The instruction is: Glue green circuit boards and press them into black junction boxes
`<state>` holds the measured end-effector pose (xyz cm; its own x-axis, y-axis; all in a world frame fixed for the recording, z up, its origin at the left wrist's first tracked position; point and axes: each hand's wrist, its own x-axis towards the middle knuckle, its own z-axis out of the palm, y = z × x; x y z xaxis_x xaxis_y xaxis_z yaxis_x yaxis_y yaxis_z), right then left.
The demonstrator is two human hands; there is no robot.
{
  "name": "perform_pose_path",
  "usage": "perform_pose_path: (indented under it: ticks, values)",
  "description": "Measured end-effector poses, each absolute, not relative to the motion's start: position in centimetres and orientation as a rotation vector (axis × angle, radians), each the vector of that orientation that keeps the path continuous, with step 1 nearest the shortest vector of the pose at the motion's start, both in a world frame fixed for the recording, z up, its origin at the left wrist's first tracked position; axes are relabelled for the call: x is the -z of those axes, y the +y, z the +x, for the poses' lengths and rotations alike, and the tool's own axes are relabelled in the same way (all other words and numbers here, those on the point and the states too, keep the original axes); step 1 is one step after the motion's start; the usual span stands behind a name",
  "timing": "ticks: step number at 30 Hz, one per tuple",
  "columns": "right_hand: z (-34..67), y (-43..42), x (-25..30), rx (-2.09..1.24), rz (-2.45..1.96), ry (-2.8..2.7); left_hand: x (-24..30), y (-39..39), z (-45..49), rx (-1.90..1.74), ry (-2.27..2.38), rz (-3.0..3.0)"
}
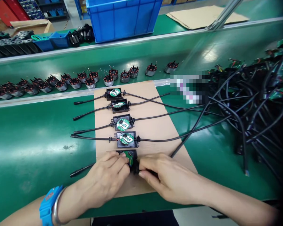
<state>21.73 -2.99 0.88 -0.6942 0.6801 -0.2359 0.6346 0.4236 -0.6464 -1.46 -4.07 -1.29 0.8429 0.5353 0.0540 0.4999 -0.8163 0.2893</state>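
The nearest black case lies between both hands, its cable line running left to right. The right hand has a narrow grip on the cable fitting at the case's right end; the left hand touches the circuit board inside, whether pinching I cannot tell.

Nearest housing: lower centre, mostly covered by the left hand.
Its circuit board: partly under the left fingers.
Left-side cable: vanishes behind the left wrist.
Right hand: its pinch hides most of the black cable fitting.
Pixelated patch: right of upper centre, contents unreadable.
Wristband emblem: lower left, too blurred to read.
Blue crate: cut by the top edge.
Cable heap: blurred, darkening toward the right edge.
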Motion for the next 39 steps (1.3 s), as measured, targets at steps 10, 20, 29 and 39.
perform_pose_path:
  ticks: [10, 20, 29, 39]
  values:
    - [22.2, -3.3, 2.3, -0.342, -1.062, -2.582, 1.2, -4.1, -1.7, -0.195, 0.818, 2.728]
    - [20.4, -4.1, 1.6, 0.071, -1.002, -2.846, 0.3, -4.3, 0.8, -0.074, 0.944, 2.774]
    - [22.2, -3.2, 1.6, -0.537, -1.14, -2.472, 2.0, -5.2, -0.7, -0.147, 0.925, 2.809]
    - [22.5, -2.2, 1.9, -0.666, -0.971, -2.41, -0.1, -4.3, -0.2, -0.188, 0.934, 2.588]
